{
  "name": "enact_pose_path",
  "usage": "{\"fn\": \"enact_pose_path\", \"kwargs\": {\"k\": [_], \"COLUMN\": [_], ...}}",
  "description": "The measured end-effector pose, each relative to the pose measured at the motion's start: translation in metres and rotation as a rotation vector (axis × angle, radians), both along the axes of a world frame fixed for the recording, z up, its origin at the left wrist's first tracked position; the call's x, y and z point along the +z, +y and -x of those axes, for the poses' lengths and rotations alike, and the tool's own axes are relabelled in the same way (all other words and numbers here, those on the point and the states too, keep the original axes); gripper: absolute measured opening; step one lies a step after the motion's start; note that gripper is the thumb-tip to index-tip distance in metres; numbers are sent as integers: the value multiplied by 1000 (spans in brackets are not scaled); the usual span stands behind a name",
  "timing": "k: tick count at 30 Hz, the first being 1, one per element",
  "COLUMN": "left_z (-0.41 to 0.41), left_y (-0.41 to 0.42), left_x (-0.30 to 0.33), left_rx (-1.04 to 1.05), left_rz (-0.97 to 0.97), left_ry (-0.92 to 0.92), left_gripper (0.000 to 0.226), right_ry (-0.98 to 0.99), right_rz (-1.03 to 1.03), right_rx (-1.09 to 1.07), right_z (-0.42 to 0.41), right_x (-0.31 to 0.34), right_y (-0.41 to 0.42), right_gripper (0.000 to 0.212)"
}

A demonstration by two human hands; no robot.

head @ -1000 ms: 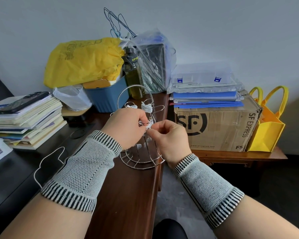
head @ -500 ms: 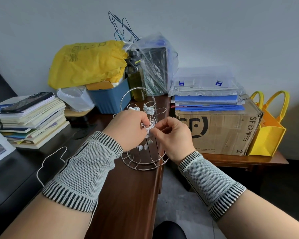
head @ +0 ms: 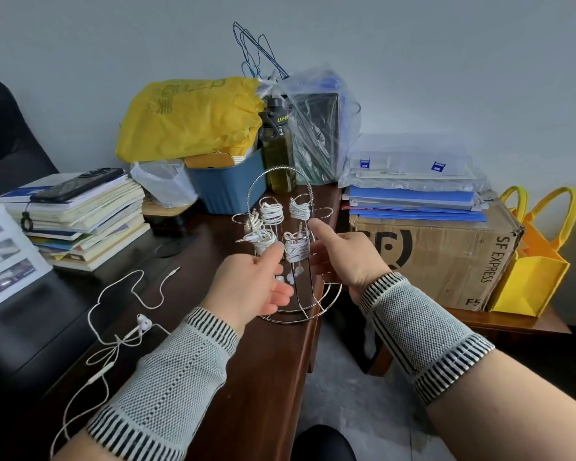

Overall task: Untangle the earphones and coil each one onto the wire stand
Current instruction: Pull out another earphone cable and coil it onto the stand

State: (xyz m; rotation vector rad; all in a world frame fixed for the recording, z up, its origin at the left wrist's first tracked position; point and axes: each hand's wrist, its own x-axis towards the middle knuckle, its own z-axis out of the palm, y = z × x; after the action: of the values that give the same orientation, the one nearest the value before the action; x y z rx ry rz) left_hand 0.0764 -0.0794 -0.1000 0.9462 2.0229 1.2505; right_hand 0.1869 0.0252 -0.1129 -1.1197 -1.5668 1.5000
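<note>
The silver wire stand with a round base and an arched handle stands near the right edge of the dark brown wooden table. Four white earphone coils sit on its arms, two above and two below. One more white earphone with a loose, partly tangled cable lies on the table to the left, well apart from the stand.

The left hand is open with relaxed fingers, its thumb close to the lower left coil; I cannot tell if it touches. The right hand is also open and holds nothing, the thumb pointing toward the lower right coil.

The risk I see: the stand is light and very near the table edge, so a push from either hand could tip it or slide it off. The plug ends stick out from the coils, and a coil that is not tucked well may unwind when nobody holds it. The loose cable could also catch on a sleeve.

Half a second ago both hands were pinching the cable at the lower right arm of the stand. Now both have let go and moved apart, and that coil looks finished.
</note>
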Motion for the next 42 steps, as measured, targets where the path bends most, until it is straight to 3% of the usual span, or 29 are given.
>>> {"fn": "enact_pose_path", "kwargs": {"k": [6,14,22,27,32,35,42], "left_z": [-5,-8,-5,8,21,20,21], "left_y": [12,18,19,11,2,4,10], "left_x": [1,0,3,3,-7,-20,-40], "left_rx": [7,77,72,115,121,103,84], "left_rz": [7,-134,-178,-185,-180,-195,-254], "left_ry": [-138,-192,-193,-186,-225,-171,2], "left_gripper": [56,42,33,29,28,17,19], "right_ry": [-19,62,119,48,237,208,189], "right_rz": [87,147,89,-49,97,-11,-55], "right_rx": [48,93,89,109,148,224,189], "right_z": [1,3,5,10,19,26,34], "right_x": [7,7,5,-7,-30,-36,-42], "right_y": [1,5,5,0,-13,-16,-9], "right_gripper": [61,48,44,58,18,14,26]}}
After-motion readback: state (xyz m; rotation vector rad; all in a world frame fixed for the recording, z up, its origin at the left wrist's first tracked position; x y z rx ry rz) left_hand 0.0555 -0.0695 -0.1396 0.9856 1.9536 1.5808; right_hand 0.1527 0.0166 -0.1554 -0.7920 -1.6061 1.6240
